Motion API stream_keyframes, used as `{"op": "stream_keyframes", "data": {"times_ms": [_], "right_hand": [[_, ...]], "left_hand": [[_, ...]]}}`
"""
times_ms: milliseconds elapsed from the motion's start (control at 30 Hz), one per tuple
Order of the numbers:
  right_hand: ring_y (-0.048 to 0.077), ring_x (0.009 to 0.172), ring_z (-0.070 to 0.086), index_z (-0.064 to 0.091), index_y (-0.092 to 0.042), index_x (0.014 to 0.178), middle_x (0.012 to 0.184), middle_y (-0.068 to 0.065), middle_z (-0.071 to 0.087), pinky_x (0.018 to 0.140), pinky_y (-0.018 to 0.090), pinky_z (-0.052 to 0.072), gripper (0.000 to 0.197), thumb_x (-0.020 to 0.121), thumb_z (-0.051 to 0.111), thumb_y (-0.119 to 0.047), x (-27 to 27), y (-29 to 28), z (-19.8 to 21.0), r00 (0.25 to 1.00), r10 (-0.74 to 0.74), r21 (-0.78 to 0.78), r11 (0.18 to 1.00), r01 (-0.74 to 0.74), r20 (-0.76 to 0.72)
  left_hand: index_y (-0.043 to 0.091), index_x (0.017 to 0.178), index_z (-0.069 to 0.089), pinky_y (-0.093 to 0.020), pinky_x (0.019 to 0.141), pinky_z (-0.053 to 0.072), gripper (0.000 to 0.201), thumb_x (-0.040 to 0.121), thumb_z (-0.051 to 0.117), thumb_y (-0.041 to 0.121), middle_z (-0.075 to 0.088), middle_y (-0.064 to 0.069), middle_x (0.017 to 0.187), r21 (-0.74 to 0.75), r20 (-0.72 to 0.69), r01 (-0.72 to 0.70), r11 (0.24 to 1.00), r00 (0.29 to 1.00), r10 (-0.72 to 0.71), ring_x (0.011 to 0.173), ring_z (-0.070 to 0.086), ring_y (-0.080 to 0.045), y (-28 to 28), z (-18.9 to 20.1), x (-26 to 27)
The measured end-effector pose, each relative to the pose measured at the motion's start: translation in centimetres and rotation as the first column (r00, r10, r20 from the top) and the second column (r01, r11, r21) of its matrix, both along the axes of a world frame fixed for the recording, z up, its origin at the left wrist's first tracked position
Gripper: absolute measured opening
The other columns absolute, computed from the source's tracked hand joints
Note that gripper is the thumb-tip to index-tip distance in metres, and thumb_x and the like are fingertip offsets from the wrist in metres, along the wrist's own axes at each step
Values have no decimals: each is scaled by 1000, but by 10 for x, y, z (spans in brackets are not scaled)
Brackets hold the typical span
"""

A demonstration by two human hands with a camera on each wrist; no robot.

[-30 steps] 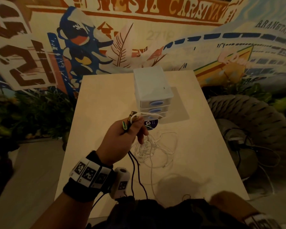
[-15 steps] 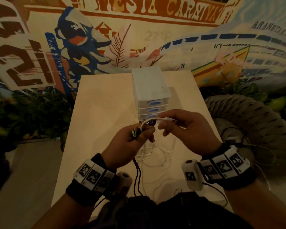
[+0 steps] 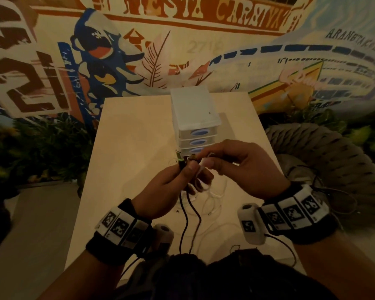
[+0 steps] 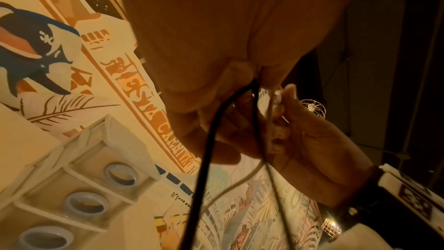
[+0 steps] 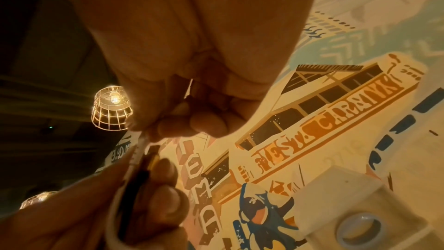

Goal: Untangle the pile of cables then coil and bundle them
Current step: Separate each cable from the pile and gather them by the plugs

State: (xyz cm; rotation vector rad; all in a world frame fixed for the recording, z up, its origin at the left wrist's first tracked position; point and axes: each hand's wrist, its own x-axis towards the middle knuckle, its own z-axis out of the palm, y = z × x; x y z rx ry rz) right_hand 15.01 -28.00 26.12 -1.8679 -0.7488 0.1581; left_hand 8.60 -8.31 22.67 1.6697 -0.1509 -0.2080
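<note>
My left hand (image 3: 183, 176) is raised over the table and grips two black cables (image 3: 185, 221) near their plugs; both hang down toward my lap. One plug end has a green tip (image 3: 179, 157). My right hand (image 3: 212, 160) meets the left and pinches the end of a white cable (image 3: 201, 164) between thumb and fingers. In the left wrist view the black cables (image 4: 204, 159) drop from my fist, and the right hand (image 4: 312, 140) holds the white cable (image 4: 273, 117). A loose tangle of white cable (image 3: 212, 202) lies on the table under my hands.
A white three-drawer organiser (image 3: 195, 120) with blue handles stands on the pale wooden table (image 3: 128, 137) just beyond my hands. A woven rope seat (image 3: 333, 161) with more cables on it sits to the right. A painted mural wall is behind; plants line the floor.
My right hand came up from my lap and took hold of the white cable end beside the left hand. Both hands have drawn closer together; the white loop is now smaller.
</note>
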Motion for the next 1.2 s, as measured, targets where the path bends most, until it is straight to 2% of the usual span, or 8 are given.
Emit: {"op": "stream_keyframes", "data": {"times_ms": [200, 400, 567, 700, 833, 933, 1033, 1200], "right_hand": [[13, 88, 66, 74, -25, 118, 92, -12, 65, 79, 24, 53, 26, 92, 68, -23, -8, 11, -9, 997, -68, 17, 998, 68, 42], [7, 125, 56, 69, -29, 126, 129, -11, 63, 104, 36, 48, 29, 99, 60, -27, -2, 10, -4, 993, 62, -88, 995, -53, 97], [1, 137, 43, 34, -30, 154, 152, -8, 45, 112, 32, 41, 49, 106, 41, -36, 1, 20, 18, 971, 173, -178, 974, -143, 164], [7, 129, 48, 45, -23, 149, 143, -3, 54, 104, 13, 32, 42, 108, 38, -30, -6, 47, 13, 905, 319, -387, 901, -197, 282], [10, 110, 61, 41, -33, 149, 125, -6, 66, 93, 29, 49, 42, 107, 37, -34, -9, 53, -2, 916, 289, -447, 883, -143, 278], [4, 121, 58, 22, -43, 154, 139, -10, 58, 96, 33, 52, 56, 104, 46, -38, -12, 45, -6, 947, 283, -388, 899, -204, 156], [-1, 136, 45, 16, -44, 155, 151, -10, 45, 107, 34, 47, 84, 90, 69, -41, -17, 35, -28, 978, 181, -24, 983, -184, -99], [23, 107, 70, 27, -36, 152, 114, 1, 71, 96, 47, 55, 79, 90, 72, -16, -31, 42, -89, 741, 281, 147, 959, -243, -610]], "left_hand": [[-4, 107, 65, -49, 95, 54, 44, 109, 31, 23, 72, -16, 98, -72, 32, -4, 997, 999, 6, 91, 71, -33, -6, 0, -3], [30, 88, 65, -36, 69, 51, 24, 103, 49, 39, 59, -7, 70, -42, 74, 6, 999, 997, -3, 65, 56, -26, -6, -1, -6], [29, 106, 62, -33, 59, 42, 15, 95, 56, 36, 51, 9, 65, -62, 36, 3, 998, 999, -1, 59, 43, -16, -18, -3, -4], [22, 92, 63, -10, 66, 46, 16, 83, 52, 15, 60, 2, 73, 101, 108, -18, 995, 994, 7, 69, 55, 4, -18, 0, -3], [12, 71, 62, -19, 56, 42, 16, 84, 55, 4, 59, 8, 61, 299, 60, -132, 945, 991, 120, 60, 55, 0, -20, -8, -3], [23, 70, 54, -26, 50, 36, 28, 84, 52, 0, 54, 10, 50, 163, -26, -95, 982, 995, 101, 45, 44, -3, -22, -12, -7], [20, 75, 62, -27, 50, 33, 20, 91, 55, 9, 45, 0, 56, -116, -52, -132, 984, 991, 126, 45, 37, -12, -16, -19, -6], [14, 77, 62, -38, 61, 50, 36, 103, 46, 35, 49, -12, 56, -193, -25, -338, 921, 940, 339, 55, 52, -30, -8, -26, 0]]}}
